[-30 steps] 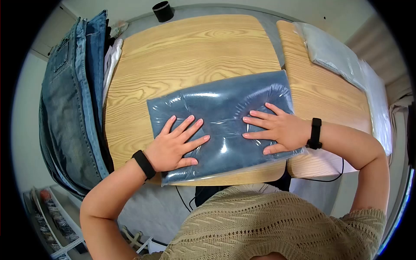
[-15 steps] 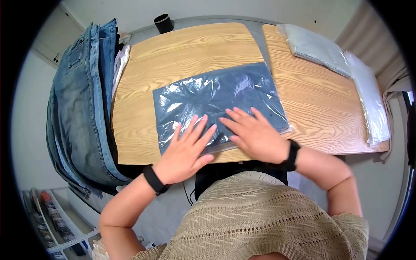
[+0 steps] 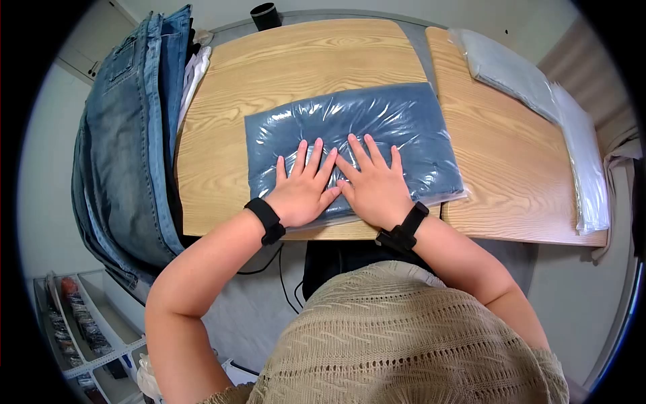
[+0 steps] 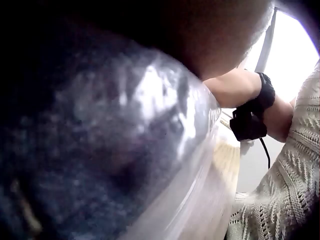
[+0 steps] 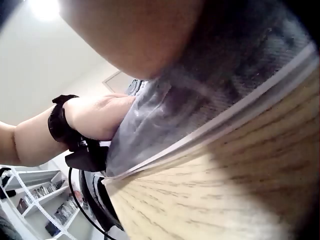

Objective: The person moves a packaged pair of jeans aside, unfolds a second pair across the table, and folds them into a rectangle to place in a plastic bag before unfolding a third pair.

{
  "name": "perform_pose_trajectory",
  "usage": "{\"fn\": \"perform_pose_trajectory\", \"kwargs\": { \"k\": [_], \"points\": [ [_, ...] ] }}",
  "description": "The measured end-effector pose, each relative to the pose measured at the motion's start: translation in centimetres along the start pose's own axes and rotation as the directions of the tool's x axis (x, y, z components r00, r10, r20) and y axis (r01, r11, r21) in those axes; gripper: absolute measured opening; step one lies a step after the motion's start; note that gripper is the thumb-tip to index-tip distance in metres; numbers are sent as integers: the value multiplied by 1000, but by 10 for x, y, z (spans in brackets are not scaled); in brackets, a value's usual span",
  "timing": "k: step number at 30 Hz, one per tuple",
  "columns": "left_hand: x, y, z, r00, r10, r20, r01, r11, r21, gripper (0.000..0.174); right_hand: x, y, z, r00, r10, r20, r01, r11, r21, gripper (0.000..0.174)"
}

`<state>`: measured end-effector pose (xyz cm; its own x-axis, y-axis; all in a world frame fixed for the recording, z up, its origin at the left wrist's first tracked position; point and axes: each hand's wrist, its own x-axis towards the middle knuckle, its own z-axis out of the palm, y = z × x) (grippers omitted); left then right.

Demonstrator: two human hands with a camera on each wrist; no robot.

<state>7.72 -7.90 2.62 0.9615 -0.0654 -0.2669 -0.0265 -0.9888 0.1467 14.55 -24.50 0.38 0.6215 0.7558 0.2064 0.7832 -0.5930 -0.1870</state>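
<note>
A folded blue denim garment in a clear plastic bag (image 3: 397, 118) lies flat on the wooden table (image 3: 323, 54), its film creased and shiny. My left hand (image 3: 304, 192) presses on the near middle of the bag with fingers spread and straight. Beside it my right hand (image 3: 377, 188) presses down too, fingers fanned out, the two thumbs close together. Both wrist views look along the bag from low down; the denim (image 4: 90, 130) shows dark through the film, and the bag's pale edge (image 5: 215, 125) lies along the tabletop.
A tall pile of jeans (image 3: 121, 148) hangs over the table's left side, with white cloth (image 3: 195, 74) beside it. On the right table (image 3: 505, 155) lie a bagged grey packet (image 3: 508, 71) and clear plastic bags (image 3: 582, 161). A black bin (image 3: 266, 17) stands behind. A compartmented organizer (image 3: 94, 323) is at lower left.
Both hands have left their wide-apart places on the bag, drawn together at its near edge, then slid forward onto its middle. The bag looks flatter and more wrinkled than one second ago.
</note>
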Motion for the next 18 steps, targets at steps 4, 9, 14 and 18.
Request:
{"fn": "perform_pose_trajectory", "kwargs": {
  "k": [4, 9, 14, 18],
  "points": [
    [4, 0, 2, 999, -12, 30, 12, 1000, 6, 68, 1, 1, 3, 1000, 10, -5, -10, 1000, 10, 46],
    [4, 1, -4, 1000, -12, 28, 12, 1000, -14, 68, 0, 2, 0, 1000, 20, -17, -20, 1000, 9, 48],
    [-20, -24, -30, 966, 38, -257, -130, 928, -350, 61, -18, 22, -38, 996, 55, -65, -24, 914, 405, 53],
    [-71, -42, -29, 747, -422, -513, -202, 592, -780, 49, -47, 70, -66, 931, 309, -195, -193, 869, 456, 52]
  ]
}}
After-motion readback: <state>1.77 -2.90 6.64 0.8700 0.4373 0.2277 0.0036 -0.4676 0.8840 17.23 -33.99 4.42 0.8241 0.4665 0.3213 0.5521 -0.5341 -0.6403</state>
